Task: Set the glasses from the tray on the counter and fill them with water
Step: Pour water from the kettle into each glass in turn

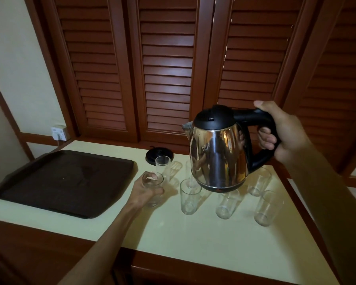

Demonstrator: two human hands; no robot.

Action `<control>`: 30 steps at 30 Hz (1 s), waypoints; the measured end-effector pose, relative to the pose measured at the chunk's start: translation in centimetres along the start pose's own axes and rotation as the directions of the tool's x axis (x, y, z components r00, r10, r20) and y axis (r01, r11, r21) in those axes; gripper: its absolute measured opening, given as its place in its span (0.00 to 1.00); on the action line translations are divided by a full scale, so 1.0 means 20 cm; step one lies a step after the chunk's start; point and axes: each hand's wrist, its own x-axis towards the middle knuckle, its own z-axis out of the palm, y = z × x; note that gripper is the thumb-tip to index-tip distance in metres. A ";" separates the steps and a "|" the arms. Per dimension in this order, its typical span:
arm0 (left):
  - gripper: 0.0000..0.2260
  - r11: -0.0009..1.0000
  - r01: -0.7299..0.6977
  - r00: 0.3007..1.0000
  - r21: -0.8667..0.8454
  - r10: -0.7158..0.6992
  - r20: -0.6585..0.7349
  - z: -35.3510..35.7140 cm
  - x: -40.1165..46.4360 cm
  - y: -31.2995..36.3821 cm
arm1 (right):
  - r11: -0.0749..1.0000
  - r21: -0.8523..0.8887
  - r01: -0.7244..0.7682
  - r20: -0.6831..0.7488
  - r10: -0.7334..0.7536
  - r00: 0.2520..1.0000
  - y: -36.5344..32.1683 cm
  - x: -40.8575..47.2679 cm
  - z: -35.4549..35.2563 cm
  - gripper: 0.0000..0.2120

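Observation:
Several clear, empty-looking glasses stand on the pale counter. My left hand grips the leftmost front glass, which rests on the counter. Another glass stands just behind it, and one more to its right. My right hand holds the black handle of a steel kettle, lifted above the middle glasses, upright with its spout pointing left. The kettle hides part of a glass behind it. More glasses stand at the right. The dark tray lies at the left with nothing on it.
The kettle's black round base sits at the back of the counter. A white wall socket is at the back left. Brown louvred shutters close off the back. The counter's wooden front edge runs near me.

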 end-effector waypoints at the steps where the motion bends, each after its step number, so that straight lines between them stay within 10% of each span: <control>1: 0.19 1.000 -0.012 1.000 0.016 0.012 -0.006 0.00 0.00 -0.02 | 1.000 -0.006 0.003 -0.003 -0.003 1.000 0.00 0.00 0.00 0.11; 15: 0.21 0.993 -0.091 0.996 0.076 0.089 0.033 0.00 0.04 -0.10 | 1.000 -0.008 -0.013 -0.011 0.013 1.000 0.04 -0.03 -0.07 0.11; 21: 0.40 0.993 -0.119 0.993 -0.022 0.120 0.014 -0.02 -0.02 -0.02 | 0.999 -0.028 -0.020 -0.039 0.018 0.999 0.02 -0.08 -0.09 0.18; 30: 0.42 0.793 -0.561 0.818 0.237 0.575 0.013 0.16 -0.26 0.33 | 0.999 -0.030 -0.022 -0.057 0.020 0.998 -0.02 -0.12 -0.16 0.16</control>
